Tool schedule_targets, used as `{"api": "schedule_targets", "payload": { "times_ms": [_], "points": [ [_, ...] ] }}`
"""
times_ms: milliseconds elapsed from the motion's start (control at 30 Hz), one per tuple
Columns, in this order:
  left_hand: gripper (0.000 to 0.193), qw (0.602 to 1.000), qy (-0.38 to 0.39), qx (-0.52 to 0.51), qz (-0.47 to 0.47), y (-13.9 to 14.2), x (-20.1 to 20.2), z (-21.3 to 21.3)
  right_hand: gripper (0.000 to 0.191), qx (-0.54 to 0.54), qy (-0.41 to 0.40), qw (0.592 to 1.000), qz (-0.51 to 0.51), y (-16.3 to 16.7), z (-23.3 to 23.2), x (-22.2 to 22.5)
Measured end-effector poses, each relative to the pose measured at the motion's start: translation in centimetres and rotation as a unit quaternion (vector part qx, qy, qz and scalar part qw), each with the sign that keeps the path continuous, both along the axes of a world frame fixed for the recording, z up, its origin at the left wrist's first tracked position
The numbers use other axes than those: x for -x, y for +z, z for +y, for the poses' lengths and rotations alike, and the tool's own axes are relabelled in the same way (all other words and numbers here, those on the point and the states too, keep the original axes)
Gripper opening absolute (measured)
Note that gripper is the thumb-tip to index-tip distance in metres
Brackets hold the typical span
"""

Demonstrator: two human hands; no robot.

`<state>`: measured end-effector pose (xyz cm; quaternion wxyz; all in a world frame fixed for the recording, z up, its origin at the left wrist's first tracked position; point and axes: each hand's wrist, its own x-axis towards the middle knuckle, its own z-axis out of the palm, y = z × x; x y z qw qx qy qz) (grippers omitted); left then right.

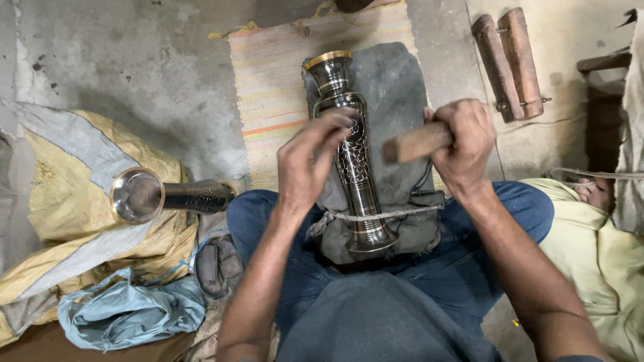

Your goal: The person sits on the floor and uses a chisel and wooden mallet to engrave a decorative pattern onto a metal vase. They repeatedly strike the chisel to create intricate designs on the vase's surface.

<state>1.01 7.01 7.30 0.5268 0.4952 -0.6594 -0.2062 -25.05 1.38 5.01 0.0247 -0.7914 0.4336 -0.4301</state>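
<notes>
Head view: I see two hands on a shiny vase [353, 161].
My left hand [310, 161] pinches something small against it; at 3 o'clock, my right hand [463, 144] grips a wooden handle [412, 143].

A tall dark metal vase [352, 161] with a brass rim lies lengthwise on a grey cushion, mouth far, base near; a wooden handle [412, 144] hovers right.

The middle of the black metal vase [354, 167] is covered by the left hand [310, 161]; the wooden handle's [414, 143] head is hidden inside the right hand [464, 142].
</notes>
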Motion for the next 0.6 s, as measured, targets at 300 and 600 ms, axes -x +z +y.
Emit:
{"api": "schedule_targets", "payload": {
  "times_ms": [300, 600],
  "points": [
    [0.024, 0.917, 0.126, -0.026, 0.378, -2.7, 4.1, 0.1, 0.026, -0.041, 0.012, 0.933, 0.356, 3.9, -7.1, -2.9],
    [0.023, 0.905, 0.147, 0.012, 0.4, -3.6, 4.8, -0.1, 0.02, 0.115, 0.136, 0.922, 0.344, 16.5, -6.3, -8.0]
  ]
}}
